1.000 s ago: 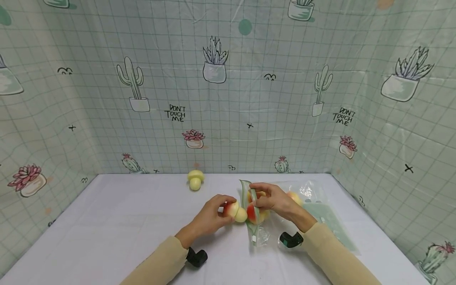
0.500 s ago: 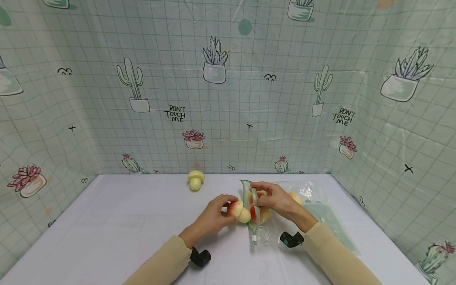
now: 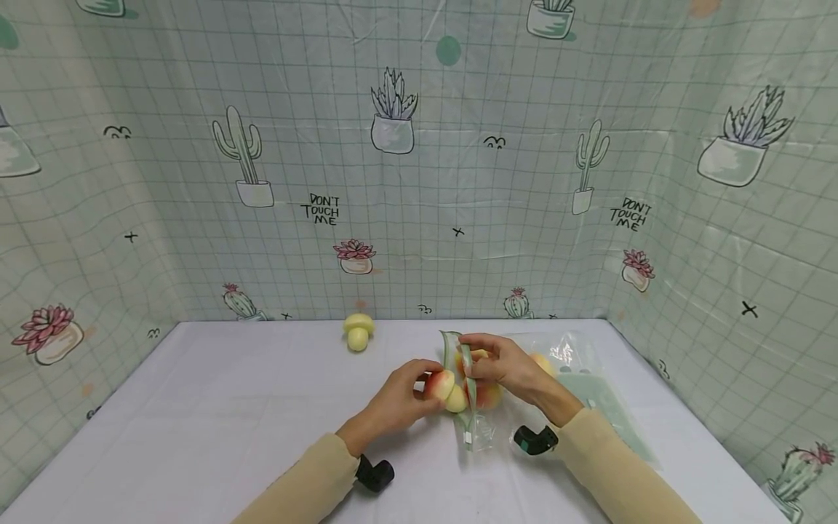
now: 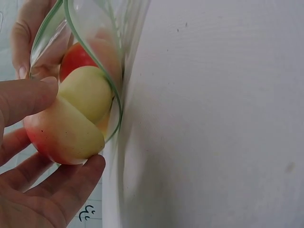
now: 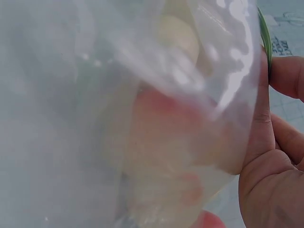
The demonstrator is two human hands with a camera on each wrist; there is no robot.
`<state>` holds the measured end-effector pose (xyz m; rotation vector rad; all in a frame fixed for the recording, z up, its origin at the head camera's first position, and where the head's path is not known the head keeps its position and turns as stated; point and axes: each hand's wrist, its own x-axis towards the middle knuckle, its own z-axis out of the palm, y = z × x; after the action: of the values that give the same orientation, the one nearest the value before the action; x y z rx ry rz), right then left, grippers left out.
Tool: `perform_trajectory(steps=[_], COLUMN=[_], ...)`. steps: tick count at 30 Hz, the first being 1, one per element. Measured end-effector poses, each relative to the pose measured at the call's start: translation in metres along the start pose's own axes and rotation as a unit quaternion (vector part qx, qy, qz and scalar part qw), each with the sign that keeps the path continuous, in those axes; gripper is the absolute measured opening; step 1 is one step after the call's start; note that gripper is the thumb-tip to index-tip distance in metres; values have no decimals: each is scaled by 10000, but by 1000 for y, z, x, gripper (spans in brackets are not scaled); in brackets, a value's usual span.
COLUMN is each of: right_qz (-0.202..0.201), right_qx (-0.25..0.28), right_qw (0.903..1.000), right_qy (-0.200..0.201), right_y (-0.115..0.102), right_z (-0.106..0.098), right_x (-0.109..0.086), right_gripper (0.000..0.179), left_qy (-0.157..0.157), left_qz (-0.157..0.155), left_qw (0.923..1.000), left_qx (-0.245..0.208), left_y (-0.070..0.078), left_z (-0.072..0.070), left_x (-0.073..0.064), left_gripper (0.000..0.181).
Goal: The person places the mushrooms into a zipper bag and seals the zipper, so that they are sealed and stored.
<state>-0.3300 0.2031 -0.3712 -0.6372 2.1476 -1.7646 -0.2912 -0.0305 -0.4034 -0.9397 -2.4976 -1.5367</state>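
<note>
My left hand (image 3: 396, 399) holds a toy mushroom (image 3: 440, 384) by its red-and-cream cap, thumb on one side and fingers on the other. In the left wrist view, the pale yellow stem of this mushroom (image 4: 64, 135) points into the open mouth of a clear zip bag (image 4: 118, 90) with green edging. My right hand (image 3: 500, 366) pinches one edge of that bag's mouth, fingers on the rim. Several red-and-yellow pieces lie inside, one of them a rounded piece (image 4: 78, 57) just beyond the stem. Through the blurred plastic in the right wrist view, their shapes are unclear.
A yellow toy mushroom (image 3: 358, 333) lies at the back of the white table (image 3: 229, 415), left of the bag. The bag's pale green panel (image 3: 596, 397) spreads to the right, under my right forearm. A patterned cloth (image 3: 419, 182) walls the back and sides.
My left hand has moved a little to the right, bringing the mushroom from beside the bag to its mouth, stem first. The right hand stays on the bag's edge.
</note>
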Motion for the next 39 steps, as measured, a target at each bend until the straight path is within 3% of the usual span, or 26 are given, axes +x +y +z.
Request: perform_trajectory(steps=[19, 39], right_qz=[61, 42], right_qx=[129, 192], right_qw=[9999, 9998], right_qy=[-30, -10], right_y=[-1, 0], right_z=[1, 1], right_x=[0, 0], right_gripper=[66, 64], left_qy=[-153, -38], left_qz=[-118, -105], left_qw=[9998, 9999], left_qx=[-106, -102], left_y=[0, 0], left_z=[6, 11], left_x=[4, 8], left_gripper=[46, 39])
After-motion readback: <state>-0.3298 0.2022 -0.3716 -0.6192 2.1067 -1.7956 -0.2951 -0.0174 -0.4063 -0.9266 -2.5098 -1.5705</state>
